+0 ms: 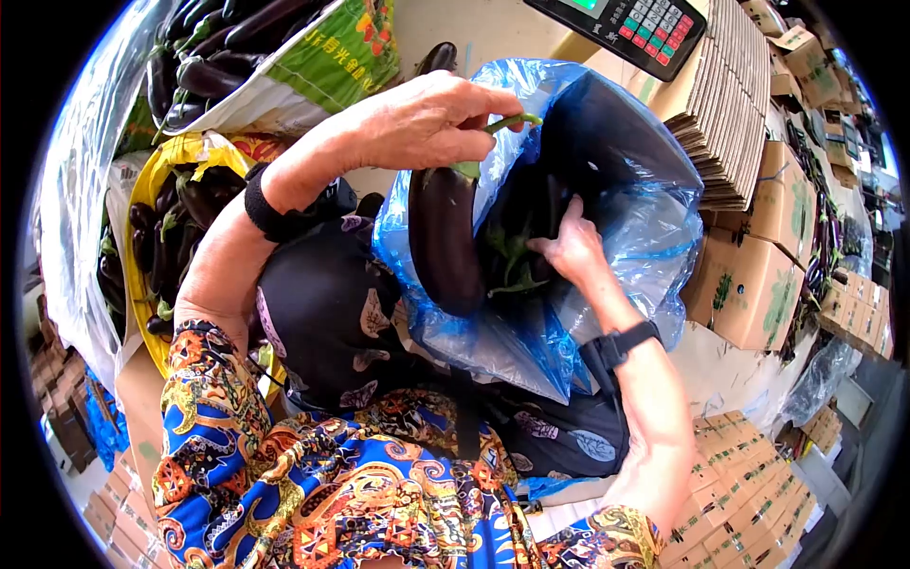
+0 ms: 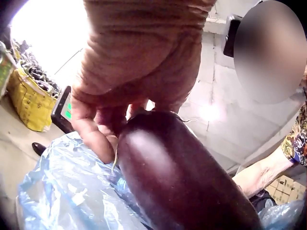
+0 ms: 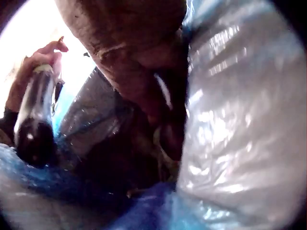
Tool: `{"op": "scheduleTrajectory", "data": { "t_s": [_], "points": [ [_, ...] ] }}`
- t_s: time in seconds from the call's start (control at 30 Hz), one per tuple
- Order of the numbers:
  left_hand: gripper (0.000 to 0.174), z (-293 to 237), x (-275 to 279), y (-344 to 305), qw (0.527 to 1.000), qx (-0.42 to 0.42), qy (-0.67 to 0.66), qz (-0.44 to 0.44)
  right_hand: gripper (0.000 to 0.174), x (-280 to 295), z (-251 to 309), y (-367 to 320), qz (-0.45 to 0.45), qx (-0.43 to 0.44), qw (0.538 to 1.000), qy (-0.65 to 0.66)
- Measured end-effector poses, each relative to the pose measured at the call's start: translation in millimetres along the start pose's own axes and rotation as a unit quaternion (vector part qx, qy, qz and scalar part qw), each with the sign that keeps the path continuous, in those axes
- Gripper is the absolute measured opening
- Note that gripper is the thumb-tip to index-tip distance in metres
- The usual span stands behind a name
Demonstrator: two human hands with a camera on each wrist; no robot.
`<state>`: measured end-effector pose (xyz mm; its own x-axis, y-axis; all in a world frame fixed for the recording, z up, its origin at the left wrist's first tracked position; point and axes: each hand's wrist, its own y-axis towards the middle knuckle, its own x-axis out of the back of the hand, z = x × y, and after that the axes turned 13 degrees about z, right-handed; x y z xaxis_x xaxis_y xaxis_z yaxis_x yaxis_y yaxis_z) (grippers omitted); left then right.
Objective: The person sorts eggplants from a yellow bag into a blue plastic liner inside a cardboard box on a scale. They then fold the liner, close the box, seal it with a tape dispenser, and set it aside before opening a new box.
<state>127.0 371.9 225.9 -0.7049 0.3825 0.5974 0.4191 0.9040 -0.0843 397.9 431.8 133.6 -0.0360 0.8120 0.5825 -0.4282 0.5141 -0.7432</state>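
Observation:
The left hand (image 1: 427, 121) pinches the green stem of a large dark eggplant (image 1: 445, 237), which hangs at the left side of the blue plastic bag (image 1: 635, 275). In the left wrist view, the fingers of the left hand (image 2: 139, 72) are at the top of that eggplant (image 2: 177, 177). Inside the bag's mouth, the right hand (image 1: 576, 248) reaches among dark eggplants with green caps (image 1: 512, 248). The right wrist view shows the right hand (image 3: 139, 62) within the bag (image 3: 235, 120), its fingertips in shadow against an eggplant; its grip is unclear.
A yellow bag (image 1: 142, 275) of eggplants and a larger heap of eggplants (image 1: 213, 76) lie at the left. A scale (image 1: 626, 28) is at the top. Flattened cardboard (image 1: 720, 104) and cartons (image 1: 749, 284) stand at the right; more cartons (image 1: 739, 484) lie below.

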Motion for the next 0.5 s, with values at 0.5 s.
{"op": "scheduleTrajectory", "data": {
  "t_s": [0.5],
  "points": [
    [0.041, -4.6, -1.6, -5.0, 0.999, 0.014, -0.025, 0.04, 0.065, 12.2, -11.8, 57.7, -0.13, 0.073, 0.984, -0.099]
  ]
}}
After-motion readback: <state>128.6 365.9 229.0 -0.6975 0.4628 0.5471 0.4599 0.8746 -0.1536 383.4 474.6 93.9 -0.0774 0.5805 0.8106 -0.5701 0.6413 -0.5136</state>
